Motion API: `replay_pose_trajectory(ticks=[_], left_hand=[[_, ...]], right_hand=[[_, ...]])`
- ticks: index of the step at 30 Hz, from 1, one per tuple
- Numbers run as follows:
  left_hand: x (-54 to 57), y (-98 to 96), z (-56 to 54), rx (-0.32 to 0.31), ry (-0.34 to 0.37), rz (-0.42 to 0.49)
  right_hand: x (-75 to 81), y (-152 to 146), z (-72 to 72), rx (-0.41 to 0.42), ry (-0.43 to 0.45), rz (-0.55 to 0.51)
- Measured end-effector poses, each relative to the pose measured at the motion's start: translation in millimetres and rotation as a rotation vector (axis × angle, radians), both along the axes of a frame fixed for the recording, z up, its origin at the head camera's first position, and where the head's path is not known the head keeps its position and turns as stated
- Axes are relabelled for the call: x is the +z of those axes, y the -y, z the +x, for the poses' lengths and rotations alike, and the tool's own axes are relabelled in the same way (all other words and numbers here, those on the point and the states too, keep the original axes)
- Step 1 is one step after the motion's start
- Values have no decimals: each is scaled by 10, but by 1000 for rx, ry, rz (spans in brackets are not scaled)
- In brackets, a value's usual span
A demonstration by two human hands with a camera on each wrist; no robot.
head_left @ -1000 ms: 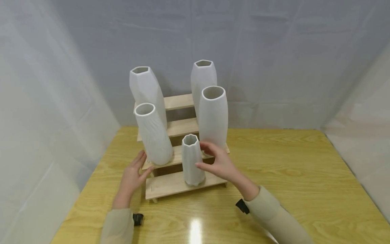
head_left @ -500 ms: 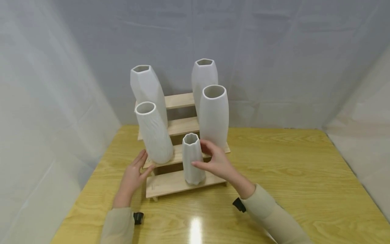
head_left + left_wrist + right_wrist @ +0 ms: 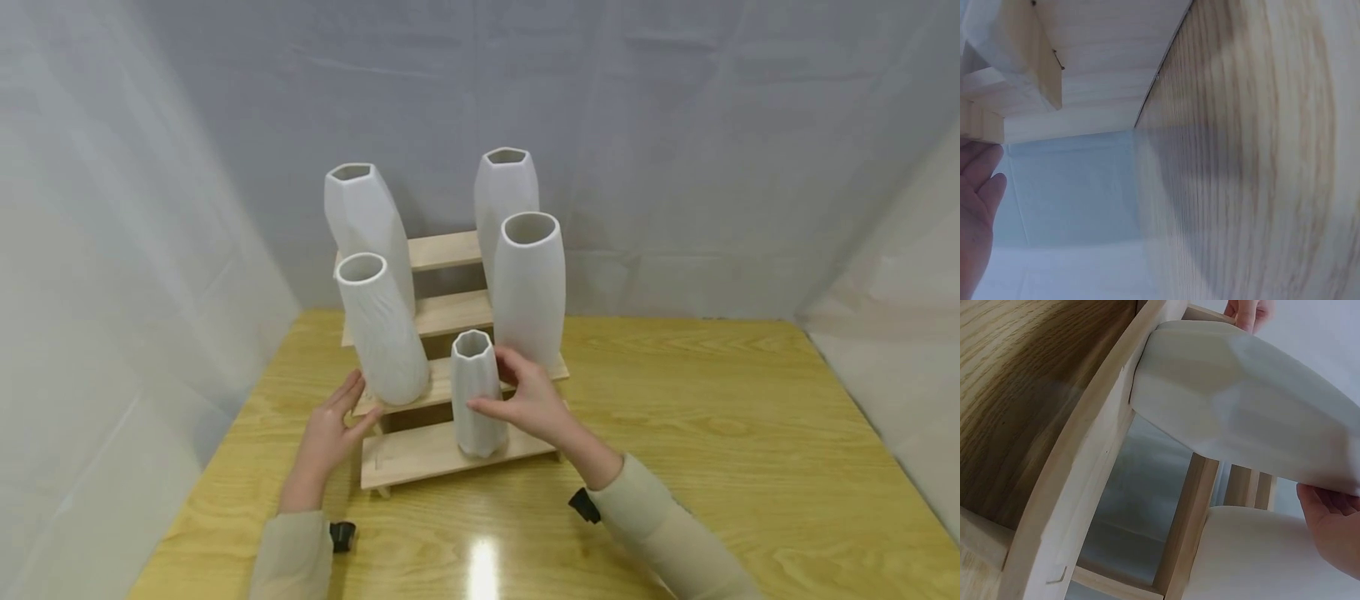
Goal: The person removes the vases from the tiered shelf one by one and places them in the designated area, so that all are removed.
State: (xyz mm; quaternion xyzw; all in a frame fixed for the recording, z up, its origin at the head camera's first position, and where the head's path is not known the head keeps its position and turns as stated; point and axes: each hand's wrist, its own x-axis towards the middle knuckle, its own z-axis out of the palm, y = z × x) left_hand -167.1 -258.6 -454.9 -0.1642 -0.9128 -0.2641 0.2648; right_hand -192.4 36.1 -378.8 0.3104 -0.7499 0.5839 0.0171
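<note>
In the head view my right hand [image 3: 528, 400] holds a small white fluted vase [image 3: 477, 408], thumb across its front and fingers behind it. This vase stands upright on the lowest step of a tiered wooden stand [image 3: 416, 458]. My left hand [image 3: 326, 437] grips the left end of the step above, thumb at the front edge and fingers at the side. In the left wrist view some of the left hand's fingers [image 3: 985, 181] lie against the wood. Above the left hand stands a white vase with a rippled surface [image 3: 384, 342].
A tall smooth round-mouthed vase [image 3: 528, 300] stands just behind my right hand. Two faceted vases, left [image 3: 367, 217] and right [image 3: 506, 192], stand higher up. Bare wooden tabletop [image 3: 697, 433] lies to the right; a pale cloth backdrop [image 3: 675, 150] hangs behind.
My right hand has shifted slightly left, its thumb reaching farther across the small vase. The left hand, vases and stand have hardly moved.
</note>
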Motion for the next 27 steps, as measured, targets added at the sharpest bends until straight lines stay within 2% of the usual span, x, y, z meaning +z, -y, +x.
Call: replay_pose_trajectory(ticks=[7,14,27], left_hand=[[12,7,3,2,2,1],[-2,8,-2,-15,-28,4],[27,-4,18,-7,-15,8]], right_hand=[[0,19,7,-7,16,-8],[-14,35,15,-30,14,-9],[-11,27,47,-74,-12,-21]])
